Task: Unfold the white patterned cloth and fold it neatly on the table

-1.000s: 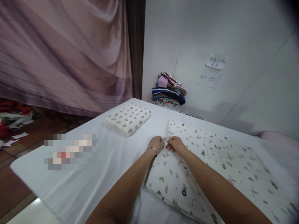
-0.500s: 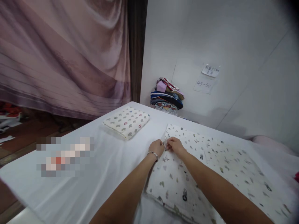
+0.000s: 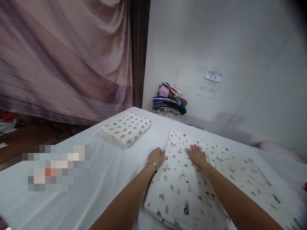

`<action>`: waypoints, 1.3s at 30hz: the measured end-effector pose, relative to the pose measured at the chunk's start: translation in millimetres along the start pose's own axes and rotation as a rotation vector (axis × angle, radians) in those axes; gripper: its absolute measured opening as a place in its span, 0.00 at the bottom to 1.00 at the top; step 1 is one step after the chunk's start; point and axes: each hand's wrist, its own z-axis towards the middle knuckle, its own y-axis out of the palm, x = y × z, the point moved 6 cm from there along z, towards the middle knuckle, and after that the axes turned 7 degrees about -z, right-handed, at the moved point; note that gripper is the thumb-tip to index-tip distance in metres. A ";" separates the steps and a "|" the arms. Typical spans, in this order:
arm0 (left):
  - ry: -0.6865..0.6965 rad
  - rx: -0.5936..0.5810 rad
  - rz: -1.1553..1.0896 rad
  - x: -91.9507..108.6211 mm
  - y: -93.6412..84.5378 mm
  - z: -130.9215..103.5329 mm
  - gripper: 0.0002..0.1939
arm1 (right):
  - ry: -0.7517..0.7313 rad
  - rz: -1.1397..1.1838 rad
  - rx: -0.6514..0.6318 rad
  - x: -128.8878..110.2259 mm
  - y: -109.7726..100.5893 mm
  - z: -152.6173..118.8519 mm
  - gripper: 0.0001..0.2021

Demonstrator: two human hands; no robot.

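A white cloth printed with small dark and greenish figures lies partly folded over itself on the table, its single part spreading to the right. My left hand, wearing a bracelet, is closed with its fingertips on the left edge of the folded part. My right hand rests flat on top of the fold, fingers stretched out, near where the upper layer ends. Farther left lies a neatly folded cream cloth with grey and red mushroom-like prints, apart from both hands.
The white-covered table reaches to the wall. A stack of folded fabrics stands behind its far edge. A pink-mauve curtain hangs on the left. Paper notes are stuck to the wall. A blurred-out patch covers something on the table's left.
My right hand has left the cloth's left edge, opened and slid right across the fold to lie flat. The left hand stays at the edge. The view has shifted slightly.
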 end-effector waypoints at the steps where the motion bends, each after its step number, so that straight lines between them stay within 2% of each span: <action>1: -0.004 -0.001 0.001 -0.3 0.0 0.1 0.05 | 0.008 0.000 0.016 3.2 -1.7 1.9 0.34; 6: -0.020 0.008 0.011 -0.8 -0.1 -0.3 0.05 | 0.020 -0.007 0.012 19.0 -2.4 8.8 0.32; 9: -0.026 -0.001 0.020 -0.2 1.4 -0.7 0.05 | -0.031 0.025 0.116 9.9 -12.3 11.7 0.28; 12: -0.013 -0.004 0.018 1.0 3.4 -1.1 0.06 | -0.266 0.145 0.197 -31.1 -28.4 18.7 0.23; 16: 0.016 0.000 0.034 2.7 5.7 -2.8 0.10 | -0.529 0.247 0.128 -100.4 -41.7 35.3 0.19; 19: 0.048 0.009 0.062 5.2 5.8 -4.8 0.11 | -0.770 0.151 0.111 -144.3 -47.2 40.1 0.20; 21: 0.048 0.005 0.080 6.1 5.6 -6.1 0.11 | -0.928 0.042 0.093 -160.8 -47.6 37.3 0.16; 23: 0.039 0.000 0.092 6.5 5.4 -7.0 0.11 | -0.996 -0.019 0.075 -163.6 -49.1 34.3 0.11; 26: 0.040 0.003 0.092 7.9 4.9 -8.1 0.11 | -1.011 -0.039 0.063 -152.5 -55.2 27.8 0.08; 30: 0.054 0.012 0.084 10.7 4.9 -9.6 0.11 | -0.989 -0.098 0.050 -133.1 -59.7 17.8 0.09; 36: 0.093 0.012 0.064 16.2 4.8 -12.7 0.11 | -0.670 -0.002 -0.066 -119.7 -51.5 28.1 0.17; 39: 0.117 0.020 0.082 18.8 4.6 -14.3 0.12 | -0.594 0.006 -0.082 -124.8 -49.4 33.8 0.18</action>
